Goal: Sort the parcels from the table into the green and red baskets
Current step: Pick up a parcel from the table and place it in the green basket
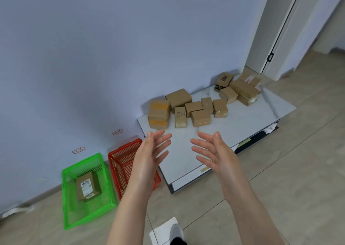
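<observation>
At centre frame, left hand (151, 151) and right hand (214, 151) hover empty, fingers spread, before the table's (248, 121) parcels (200, 117); one parcel (87, 187) lies in the green basket (82, 220), so another pick seems next.

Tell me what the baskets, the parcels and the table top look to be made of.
Green basket and red basket: moulded plastic, going by the bright uniform colour and lattice walls. Parcels: brown cardboard, matte, some with shiny tape bands. Table top: pale, glossy and faintly veined, so perhaps stone or a stone-look slab; the picture cannot settle which.
</observation>
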